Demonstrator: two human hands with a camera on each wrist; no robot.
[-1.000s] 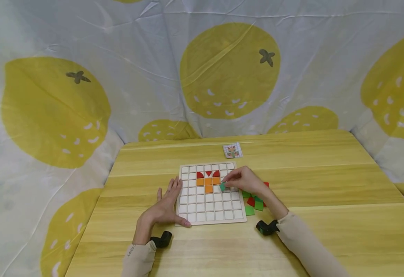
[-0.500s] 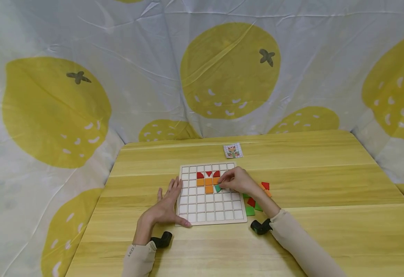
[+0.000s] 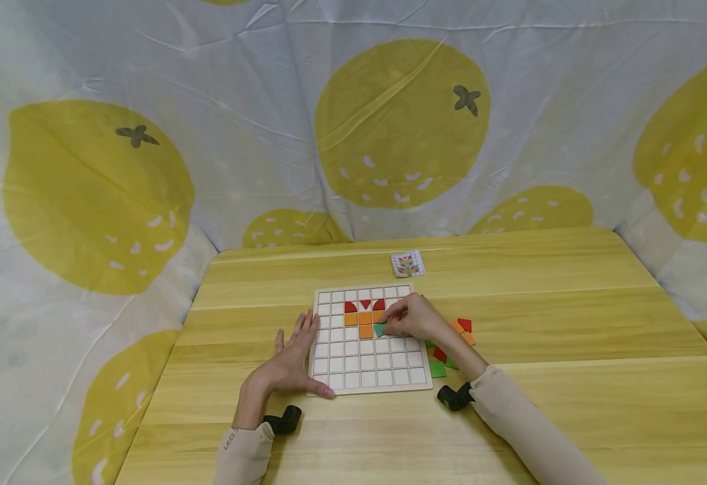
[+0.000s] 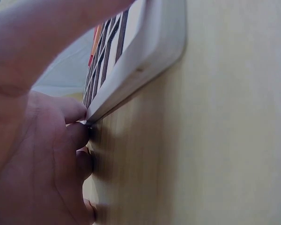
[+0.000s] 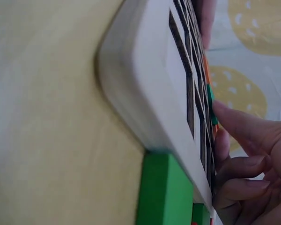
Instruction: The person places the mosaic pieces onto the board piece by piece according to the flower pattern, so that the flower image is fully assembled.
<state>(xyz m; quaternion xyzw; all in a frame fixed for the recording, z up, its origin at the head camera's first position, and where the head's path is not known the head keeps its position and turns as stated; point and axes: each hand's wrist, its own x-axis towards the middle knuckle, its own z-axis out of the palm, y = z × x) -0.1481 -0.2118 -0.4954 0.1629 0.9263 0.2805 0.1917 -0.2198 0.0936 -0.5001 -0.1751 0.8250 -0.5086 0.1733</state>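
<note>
A pale wooden grid board lies on the table, with red and orange tiles set in its upper middle cells. Along its left edge rests my left hand, fingers spread and thumb at the near left corner. My right hand pinches a dark green tile low over a cell just right of the lowest orange tile. In the right wrist view the thumb and index finger meet at this green tile. The left wrist view has the thumb crossing over the board's corner.
Loose green, red and orange tiles lie against the board's right side, partly under my right forearm. A small printed pattern card lies beyond the board. Lemon-printed cloth hangs behind the table.
My right hand has moved left with the green tile, down to the cell beside the lowest orange tile. More of the loose tiles at the right show. My left hand has stayed put.
</note>
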